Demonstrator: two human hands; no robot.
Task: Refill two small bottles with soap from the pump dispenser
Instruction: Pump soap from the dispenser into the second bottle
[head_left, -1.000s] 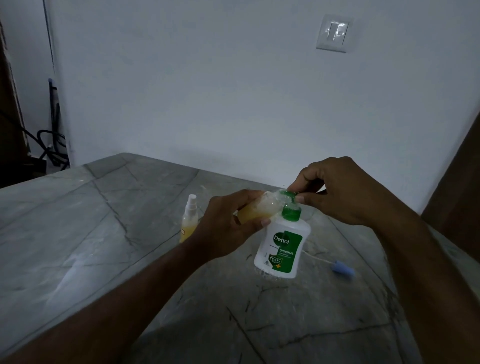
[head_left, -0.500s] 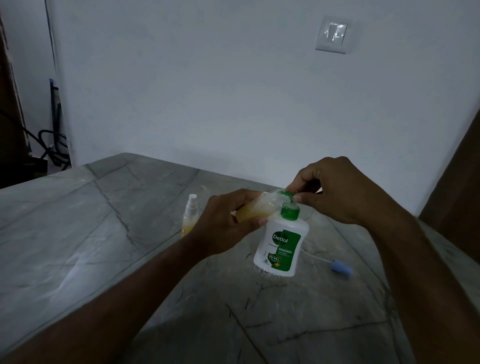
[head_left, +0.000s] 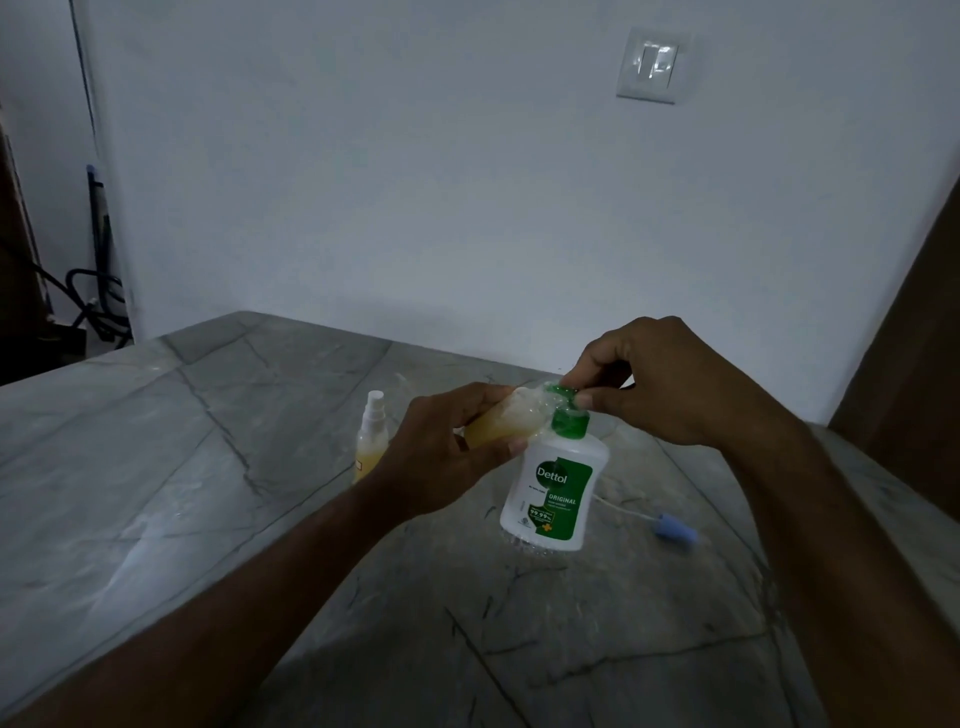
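Note:
A white Dettol pump dispenser (head_left: 555, 493) with a green collar stands on the grey marble table (head_left: 156, 467). My left hand (head_left: 447, 452) grips a small clear bottle (head_left: 506, 418) partly filled with yellow soap, tilted with its mouth against the green pump nozzle. My right hand (head_left: 660, 384) pinches the green pump head (head_left: 566, 391) from above with thumb and fingers. A second small bottle (head_left: 371, 439), with a white spray top and yellow liquid, stands upright just left of my left hand.
A blue spray cap with a thin white tube (head_left: 675, 532) lies on the table right of the dispenser. A white wall with a switch plate (head_left: 652, 65) rises behind. Cables (head_left: 93, 296) hang at the far left, and a brown wooden panel (head_left: 914, 364) stands at right.
Both hands and the small bottle stay at the pump head; little has shifted apart from slight camera motion.

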